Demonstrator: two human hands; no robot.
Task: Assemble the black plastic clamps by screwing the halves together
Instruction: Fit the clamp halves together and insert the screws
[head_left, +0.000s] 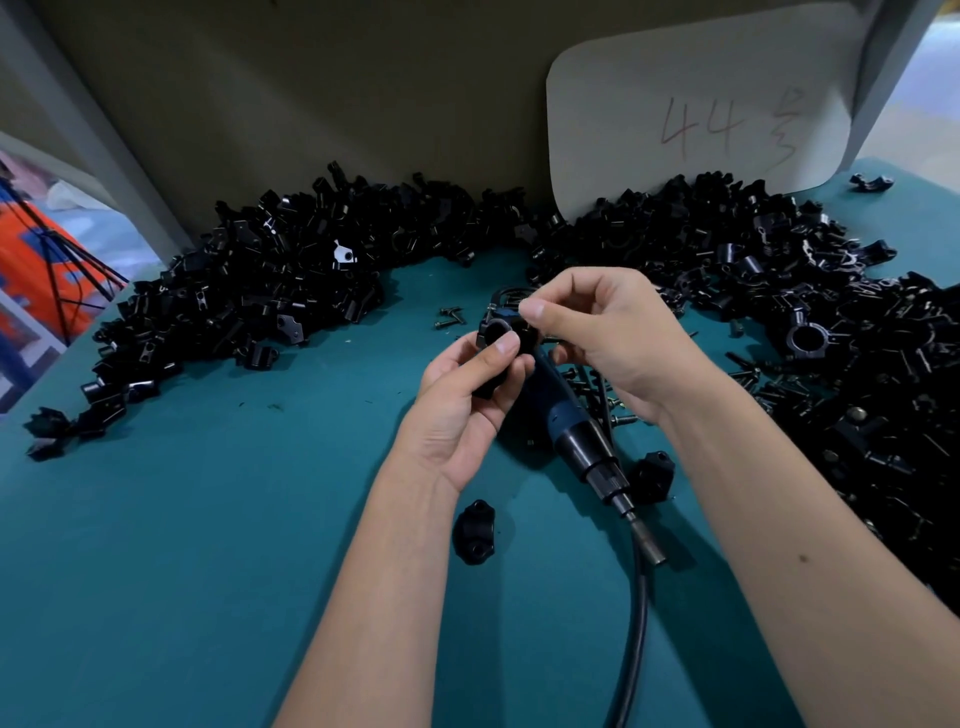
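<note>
- A loose clamp half (474, 531) is left lying on the teal table (208, 519), nearest the camera, with a blue power screwdriver (566, 421) just behind it.
- The clamp (498, 338) is gripped in the left hand (462, 410), thumb on top.
- Its top edge is pinched by the right hand (608, 338); what's between those fingertips can't be made out.
- Heaps of clamp parts (291, 280) are piled against the back wall.

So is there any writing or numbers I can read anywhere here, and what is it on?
"44" - handwritten in faint red on the pale card that leans against the back wall behind the pile of black clamp parts.
One handwritten mark just right of the "44" - too scrawled to read.
No other readable text.
</note>
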